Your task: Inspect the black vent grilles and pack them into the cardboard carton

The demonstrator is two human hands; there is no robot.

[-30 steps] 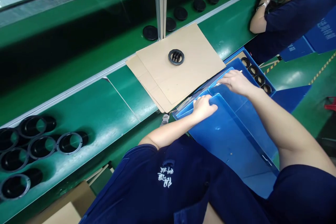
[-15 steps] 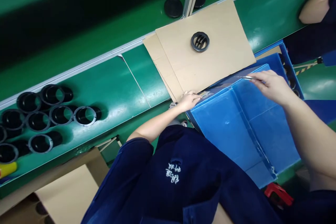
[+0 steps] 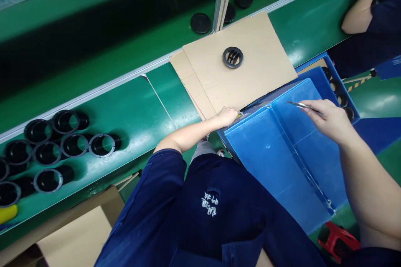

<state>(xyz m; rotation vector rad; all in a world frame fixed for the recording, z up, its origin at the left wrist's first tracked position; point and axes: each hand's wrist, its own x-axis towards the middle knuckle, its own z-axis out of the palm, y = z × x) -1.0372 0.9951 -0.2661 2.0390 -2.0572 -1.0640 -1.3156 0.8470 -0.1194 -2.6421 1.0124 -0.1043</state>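
Observation:
My right hand (image 3: 328,119) is closed on a slim, pointed metal knife (image 3: 297,104), its tip to the left, above the blue corrugated plastic box (image 3: 260,162). At the box's left far corner my left hand (image 3: 228,117) has its fingers curled in. Beside those fingers shows a bit of clear plastic with something yellowish; what they grip is hidden. Just beyond that hand lie stacked cardboard sheets (image 3: 250,87). A black ring with slats inside (image 3: 232,57) rests on the top sheet.
Several black cylinders (image 3: 102,145) lie on the green bench (image 3: 134,104) at left. Black discs (image 3: 200,23) line the back behind a metal post (image 3: 224,0). A co-worker's arm (image 3: 359,16) is at upper right. A red tape dispenser-like tool (image 3: 336,242) sits at lower right.
My left fingers have curled in tighter at the box corner. My right hand, still with the knife, has drawn slightly back toward me from the box's far edge. The view has shifted a little.

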